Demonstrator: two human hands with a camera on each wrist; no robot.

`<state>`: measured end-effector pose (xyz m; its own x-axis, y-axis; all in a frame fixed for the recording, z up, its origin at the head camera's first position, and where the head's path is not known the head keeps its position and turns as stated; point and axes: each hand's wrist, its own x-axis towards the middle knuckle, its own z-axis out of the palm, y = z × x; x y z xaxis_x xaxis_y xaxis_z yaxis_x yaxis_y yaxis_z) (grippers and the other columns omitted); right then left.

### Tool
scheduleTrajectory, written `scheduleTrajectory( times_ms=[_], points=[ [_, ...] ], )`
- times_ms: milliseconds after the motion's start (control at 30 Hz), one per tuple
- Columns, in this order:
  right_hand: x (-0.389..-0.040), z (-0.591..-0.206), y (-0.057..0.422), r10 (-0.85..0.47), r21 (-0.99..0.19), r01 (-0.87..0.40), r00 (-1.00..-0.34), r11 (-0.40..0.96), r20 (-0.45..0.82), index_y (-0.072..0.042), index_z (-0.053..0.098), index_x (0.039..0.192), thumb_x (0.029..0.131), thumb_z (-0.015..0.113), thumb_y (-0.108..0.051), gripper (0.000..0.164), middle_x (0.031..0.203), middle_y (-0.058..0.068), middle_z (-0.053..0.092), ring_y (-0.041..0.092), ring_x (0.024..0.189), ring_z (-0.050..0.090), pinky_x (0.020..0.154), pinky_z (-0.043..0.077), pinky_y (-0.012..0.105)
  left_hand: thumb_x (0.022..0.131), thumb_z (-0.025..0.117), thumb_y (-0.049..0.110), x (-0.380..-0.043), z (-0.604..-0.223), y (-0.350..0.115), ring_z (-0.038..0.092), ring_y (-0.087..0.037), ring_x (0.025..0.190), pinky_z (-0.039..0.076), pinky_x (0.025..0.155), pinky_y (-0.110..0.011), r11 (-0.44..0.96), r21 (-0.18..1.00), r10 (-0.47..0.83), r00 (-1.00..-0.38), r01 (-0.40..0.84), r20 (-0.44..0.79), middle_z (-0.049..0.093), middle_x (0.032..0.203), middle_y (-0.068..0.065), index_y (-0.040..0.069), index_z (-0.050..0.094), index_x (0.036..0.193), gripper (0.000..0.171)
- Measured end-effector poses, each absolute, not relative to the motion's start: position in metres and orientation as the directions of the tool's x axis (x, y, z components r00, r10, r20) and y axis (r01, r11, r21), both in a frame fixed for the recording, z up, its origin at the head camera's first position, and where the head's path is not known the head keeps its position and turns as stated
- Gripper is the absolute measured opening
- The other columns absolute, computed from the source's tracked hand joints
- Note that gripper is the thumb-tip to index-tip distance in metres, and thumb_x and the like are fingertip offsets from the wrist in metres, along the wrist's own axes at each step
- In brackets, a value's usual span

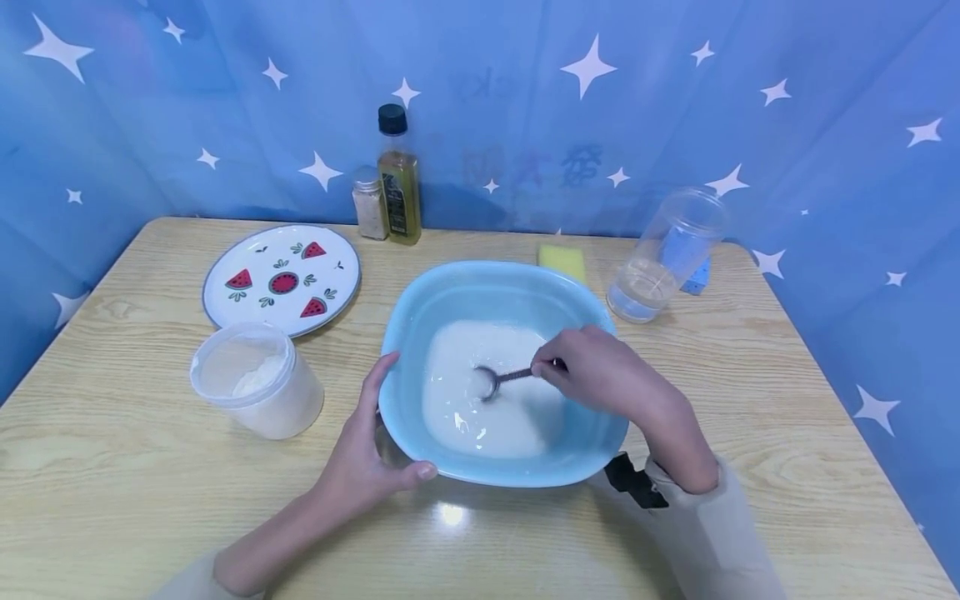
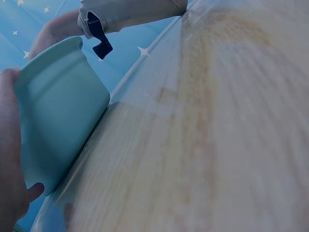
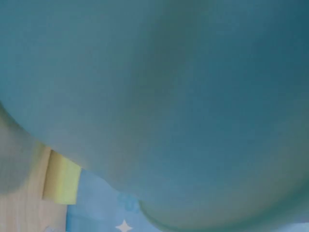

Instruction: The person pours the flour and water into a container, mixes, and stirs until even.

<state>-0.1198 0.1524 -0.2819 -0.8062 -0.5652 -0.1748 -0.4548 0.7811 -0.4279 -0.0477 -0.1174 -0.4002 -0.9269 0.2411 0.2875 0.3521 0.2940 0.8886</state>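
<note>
With left grip (image 1: 363,463) spread against the bowl (image 1: 517,477) just right of it, brace firmly; with right grip (image 1: 592,368) pinching the spoon (image 1: 513,376), dipped leftward, stir white liquid (image 1: 517,427) slowly, clear of the cup (image 1: 647,287) beyond.

Sponge (image 1: 562,260) pt. hidden b/h basin (image 1: 495,292)

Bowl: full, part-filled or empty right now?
Part-filled: white liquid covers the bottom of the bowl, with bare blue wall showing above it.
</note>
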Motion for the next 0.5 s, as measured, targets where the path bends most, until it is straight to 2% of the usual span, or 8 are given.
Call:
scheduleTrajectory(
  times_ms=[100, 167, 267, 367, 433, 500],
  points=[
    [-0.118, -0.274, 0.161, -0.605, -0.473, -0.451, -0.757, 0.757, -0.247, -0.014, 0.066, 0.07, 0.091, 0.057, -0.008, 0.024, 0.058, -0.005, 0.046, 0.009, 0.05, 0.037, 0.05, 0.036, 0.024, 0.065, 0.078, 0.053, -0.048, -0.399, -0.117, 0.045, -0.022, 0.12, 0.041, 0.095, -0.041, 0.292, 0.886, 0.241, -0.924, 0.36, 0.296, 0.039, 0.14, -0.009, 0.025, 0.011, 0.149, 0.112],
    [-0.118, -0.269, 0.169, -0.595, -0.471, -0.434, -0.755, 0.768, -0.274, -0.013, 0.066, 0.069, 0.091, 0.057, -0.007, 0.024, 0.061, -0.005, 0.05, 0.009, 0.05, 0.039, 0.05, 0.037, 0.025, 0.065, 0.078, 0.054, -0.048, -0.399, -0.117, 0.046, -0.023, 0.119, 0.042, 0.094, -0.043, 0.286, 0.885, 0.24, -0.921, 0.369, 0.306, 0.039, 0.139, -0.009, 0.025, 0.011, 0.149, 0.111],
    [-0.12, -0.266, 0.178, -0.523, -0.412, -0.397, -0.812, 0.82, -0.259, -0.012, 0.066, 0.071, 0.091, 0.057, -0.009, 0.022, 0.062, -0.004, 0.05, 0.011, 0.053, 0.041, 0.051, 0.037, 0.027, 0.065, 0.077, 0.055, -0.049, -0.4, -0.118, 0.047, -0.023, 0.117, 0.042, 0.092, -0.046, 0.281, 0.884, 0.236, -0.92, 0.374, 0.314, 0.04, 0.138, -0.01, 0.025, 0.011, 0.149, 0.111],
    [-0.123, -0.271, 0.176, -0.447, -0.349, -0.371, -0.879, 0.861, -0.168, -0.01, 0.07, 0.079, 0.091, 0.056, -0.011, 0.018, 0.061, -0.003, 0.049, 0.014, 0.054, 0.041, 0.051, 0.037, 0.028, 0.064, 0.078, 0.053, -0.049, -0.399, -0.118, 0.046, -0.023, 0.118, 0.042, 0.093, -0.048, 0.276, 0.886, 0.236, -0.92, 0.372, 0.313, 0.04, 0.139, -0.01, 0.025, 0.011, 0.149, 0.112],
    [-0.124, -0.278, 0.169, -0.424, -0.331, -0.371, -0.899, 0.868, -0.104, -0.009, 0.072, 0.085, 0.091, 0.057, -0.012, 0.017, 0.061, -0.002, 0.05, 0.014, 0.055, 0.043, 0.051, 0.038, 0.029, 0.064, 0.08, 0.051, -0.049, -0.399, -0.117, 0.046, -0.023, 0.119, 0.04, 0.095, -0.047, 0.274, 0.892, 0.238, -0.924, 0.36, 0.3, 0.04, 0.139, -0.009, 0.025, 0.011, 0.149, 0.112],
    [-0.123, -0.285, 0.16, -0.445, -0.33, -0.401, -0.893, 0.854, -0.068, -0.008, 0.072, 0.086, 0.091, 0.057, -0.012, 0.016, 0.06, -0.002, 0.05, 0.014, 0.054, 0.043, 0.051, 0.037, 0.028, 0.064, 0.081, 0.047, -0.048, -0.398, -0.117, 0.045, -0.023, 0.12, 0.039, 0.097, -0.045, 0.271, 0.896, 0.244, -0.925, 0.353, 0.29, 0.04, 0.139, -0.01, 0.025, 0.011, 0.149, 0.113]
  ],
)
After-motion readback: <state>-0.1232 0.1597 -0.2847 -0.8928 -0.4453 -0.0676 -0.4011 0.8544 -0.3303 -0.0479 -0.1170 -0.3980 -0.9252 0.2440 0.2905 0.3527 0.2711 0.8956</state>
